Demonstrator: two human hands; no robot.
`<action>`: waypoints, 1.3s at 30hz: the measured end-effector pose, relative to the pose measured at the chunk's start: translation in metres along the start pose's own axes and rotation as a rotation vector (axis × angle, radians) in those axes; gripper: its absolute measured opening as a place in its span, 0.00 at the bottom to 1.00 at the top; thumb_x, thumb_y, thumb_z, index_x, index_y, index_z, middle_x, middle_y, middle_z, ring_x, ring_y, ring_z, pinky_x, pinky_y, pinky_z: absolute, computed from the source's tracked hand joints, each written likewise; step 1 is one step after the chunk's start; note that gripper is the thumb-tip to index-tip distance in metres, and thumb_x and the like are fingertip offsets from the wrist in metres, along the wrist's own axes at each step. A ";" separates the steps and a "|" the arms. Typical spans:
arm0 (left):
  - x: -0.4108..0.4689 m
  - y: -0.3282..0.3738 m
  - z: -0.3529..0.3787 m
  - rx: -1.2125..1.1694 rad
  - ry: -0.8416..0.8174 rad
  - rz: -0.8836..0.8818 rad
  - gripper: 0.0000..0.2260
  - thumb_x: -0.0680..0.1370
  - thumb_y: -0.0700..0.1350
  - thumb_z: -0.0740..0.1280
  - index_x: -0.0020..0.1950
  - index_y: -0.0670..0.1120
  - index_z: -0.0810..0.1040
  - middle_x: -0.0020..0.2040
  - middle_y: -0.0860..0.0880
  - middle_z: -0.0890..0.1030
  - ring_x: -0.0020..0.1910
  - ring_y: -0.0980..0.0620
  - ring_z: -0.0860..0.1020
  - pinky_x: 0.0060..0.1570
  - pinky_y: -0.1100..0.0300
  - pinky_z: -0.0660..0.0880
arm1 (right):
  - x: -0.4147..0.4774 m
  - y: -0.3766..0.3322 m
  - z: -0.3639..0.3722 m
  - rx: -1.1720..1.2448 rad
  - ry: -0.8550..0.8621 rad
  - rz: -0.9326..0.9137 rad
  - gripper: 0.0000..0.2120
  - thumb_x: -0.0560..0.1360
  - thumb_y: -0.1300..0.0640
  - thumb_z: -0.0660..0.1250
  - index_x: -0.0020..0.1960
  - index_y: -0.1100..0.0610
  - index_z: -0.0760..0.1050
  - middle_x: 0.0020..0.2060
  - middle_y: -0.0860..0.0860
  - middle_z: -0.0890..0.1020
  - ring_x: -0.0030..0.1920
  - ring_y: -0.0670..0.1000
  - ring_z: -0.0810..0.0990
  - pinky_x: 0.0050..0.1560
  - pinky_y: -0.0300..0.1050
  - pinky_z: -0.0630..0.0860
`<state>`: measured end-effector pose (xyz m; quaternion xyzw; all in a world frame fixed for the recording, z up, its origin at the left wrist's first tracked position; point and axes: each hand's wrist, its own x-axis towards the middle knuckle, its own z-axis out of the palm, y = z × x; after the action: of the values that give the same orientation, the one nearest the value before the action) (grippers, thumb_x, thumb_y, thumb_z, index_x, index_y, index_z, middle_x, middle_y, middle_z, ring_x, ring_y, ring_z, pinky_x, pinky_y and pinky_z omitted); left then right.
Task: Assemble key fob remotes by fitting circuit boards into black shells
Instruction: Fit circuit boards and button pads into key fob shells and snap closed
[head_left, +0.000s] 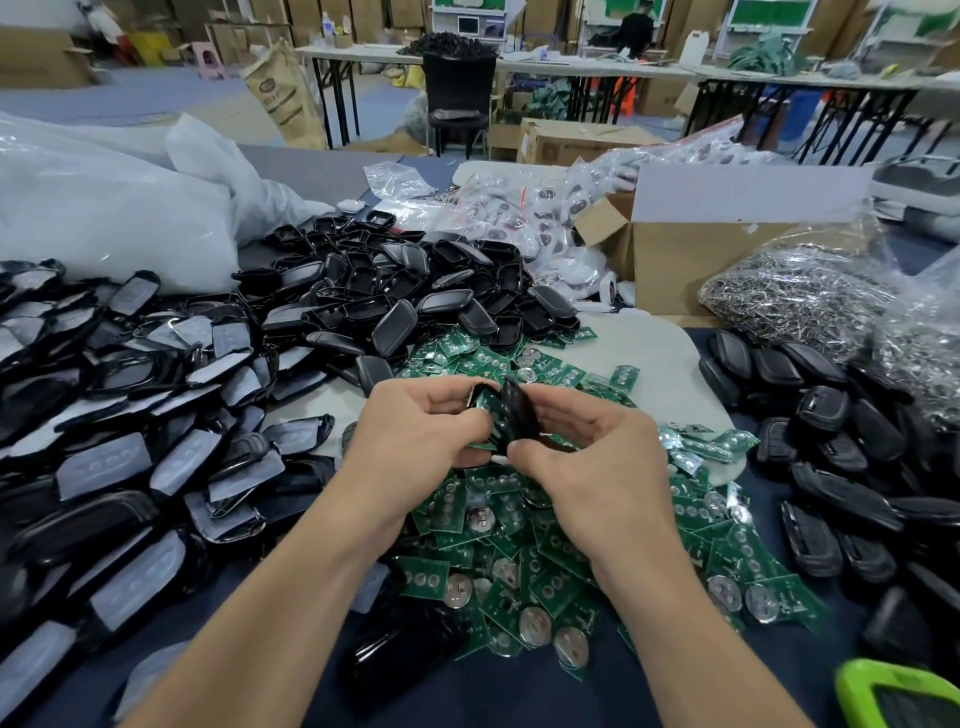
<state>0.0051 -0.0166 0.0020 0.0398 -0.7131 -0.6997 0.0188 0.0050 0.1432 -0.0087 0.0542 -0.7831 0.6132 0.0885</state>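
Both my hands meet above the table's middle. My left hand (415, 426) grips a black shell half with a green circuit board (482, 401) showing inside it. My right hand (587, 452) pinches a second black shell half (519, 410), held on edge against the first. A heap of loose green circuit boards (519, 545) with round coin cells lies right under my hands. Empty black shells (405, 291) are piled behind the boards.
Black shell fronts with grey button pads (119, 415) cover the left side. Closed black fobs (841, 441) lie at the right. A bag of metal rings (800, 291), a cardboard box (675, 254), bagged white parts (524, 218) and a green-edged device (898, 696) surround them.
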 end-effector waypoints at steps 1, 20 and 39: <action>0.000 0.000 0.001 -0.001 0.016 -0.003 0.15 0.77 0.32 0.71 0.49 0.51 0.89 0.45 0.50 0.89 0.43 0.56 0.87 0.41 0.63 0.83 | 0.000 0.000 0.000 -0.034 0.014 -0.012 0.23 0.65 0.64 0.82 0.45 0.35 0.84 0.43 0.31 0.86 0.49 0.32 0.84 0.51 0.25 0.76; 0.002 -0.002 -0.001 -0.097 -0.088 -0.068 0.17 0.77 0.29 0.69 0.48 0.50 0.90 0.48 0.44 0.89 0.49 0.49 0.88 0.45 0.61 0.83 | -0.004 0.006 0.004 -0.216 0.015 -0.043 0.23 0.70 0.62 0.80 0.57 0.39 0.85 0.33 0.20 0.77 0.44 0.25 0.79 0.43 0.17 0.69; 0.005 0.000 -0.020 -0.066 -0.221 -0.007 0.20 0.75 0.27 0.72 0.62 0.46 0.84 0.53 0.44 0.88 0.47 0.52 0.86 0.44 0.60 0.83 | -0.003 0.007 -0.002 -0.195 -0.070 -0.111 0.24 0.70 0.60 0.80 0.61 0.39 0.85 0.44 0.29 0.83 0.45 0.31 0.83 0.40 0.21 0.73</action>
<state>0.0022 -0.0371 0.0019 -0.0358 -0.6873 -0.7229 -0.0613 0.0070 0.1467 -0.0160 0.1101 -0.8375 0.5259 0.0996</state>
